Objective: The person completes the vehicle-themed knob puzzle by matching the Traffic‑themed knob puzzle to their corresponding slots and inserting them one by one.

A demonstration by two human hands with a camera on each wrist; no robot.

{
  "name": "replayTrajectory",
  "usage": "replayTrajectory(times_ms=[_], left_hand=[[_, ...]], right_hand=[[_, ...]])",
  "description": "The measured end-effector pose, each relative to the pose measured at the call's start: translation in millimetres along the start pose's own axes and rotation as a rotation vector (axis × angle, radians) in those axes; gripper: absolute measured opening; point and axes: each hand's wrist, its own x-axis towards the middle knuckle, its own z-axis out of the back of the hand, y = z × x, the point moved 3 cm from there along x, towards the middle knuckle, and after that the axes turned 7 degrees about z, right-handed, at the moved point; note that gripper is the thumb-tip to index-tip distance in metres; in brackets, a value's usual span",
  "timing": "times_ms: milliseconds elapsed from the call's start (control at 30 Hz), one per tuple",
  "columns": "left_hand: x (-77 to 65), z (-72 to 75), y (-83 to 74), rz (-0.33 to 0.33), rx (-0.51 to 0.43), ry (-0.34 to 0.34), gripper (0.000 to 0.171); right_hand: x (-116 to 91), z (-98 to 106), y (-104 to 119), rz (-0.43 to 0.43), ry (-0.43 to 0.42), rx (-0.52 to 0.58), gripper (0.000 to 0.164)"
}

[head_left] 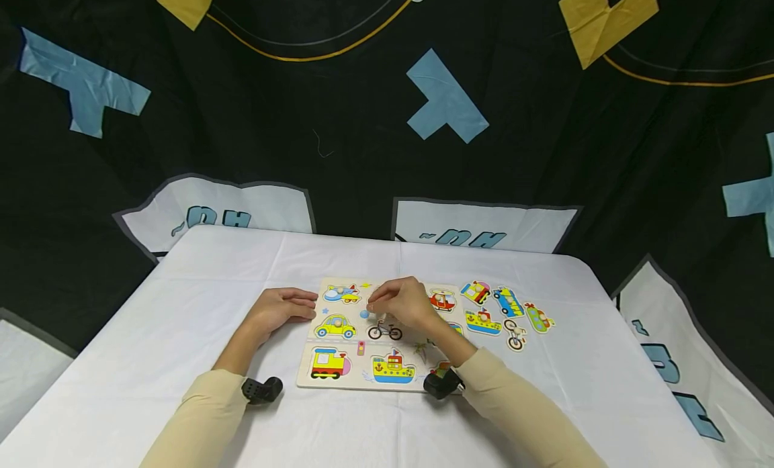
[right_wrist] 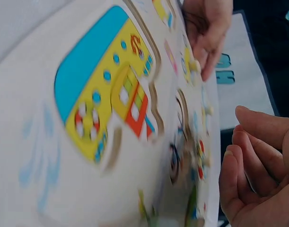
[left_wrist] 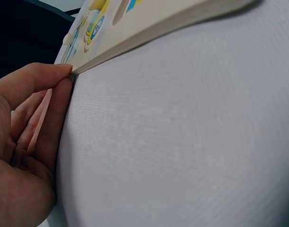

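A wooden puzzle board with vehicle pictures lies on the table. My left hand is at its left side, fingers extended, thumb and index fingertips touching the board's edge in the left wrist view. Over the board's upper middle hovers my right hand, just above the bicycle picture. In the right wrist view its thumb and fingers are loosely bent, with nothing showing between them. The yellow car and the airplane sit in the board near my left hand. A boat picture fills the lower middle.
Right of the board lie several loose pieces: a train, a blue truck, a boat, a two-wheeler and a green vehicle. A red helicopter shows at the board's upper right. A black patterned curtain hangs behind.
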Motion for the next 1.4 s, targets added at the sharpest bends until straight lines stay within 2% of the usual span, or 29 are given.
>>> replayTrajectory(times_ms=[133, 467, 667, 1033, 1233, 1400], left_hand=[[1.0, -0.2, 1.0, 0.000, -0.002, 0.002, 0.045], [4.9, 0.9, 2.5, 0.012, 0.005, 0.004, 0.045], [4.7, 0.6, 0.6, 0.004, -0.015, 0.011, 0.045], [2.9, -0.5, 1.1, 0.001, -0.038, 0.018, 0.047], [3.7, -0.1, 2.3, -0.009, -0.050, 0.023, 0.047], [3.9, 0.0, 2.0, -0.007, -0.044, 0.019, 0.047]], right_hand=[[-4, 17, -5, 0.004, -0.037, -0.003, 0.012], [-14, 59, -21, -0.092, -0.142, -0.090, 0.013], [-23, 83, -30, -0.129, -0.177, -0.131, 0.014], [-46, 133, -53, -0.180, -0.194, -0.163, 0.026], [-59, 158, -66, -0.221, -0.176, -0.152, 0.035], [-70, 176, -77, -0.244, -0.164, -0.173, 0.036]])
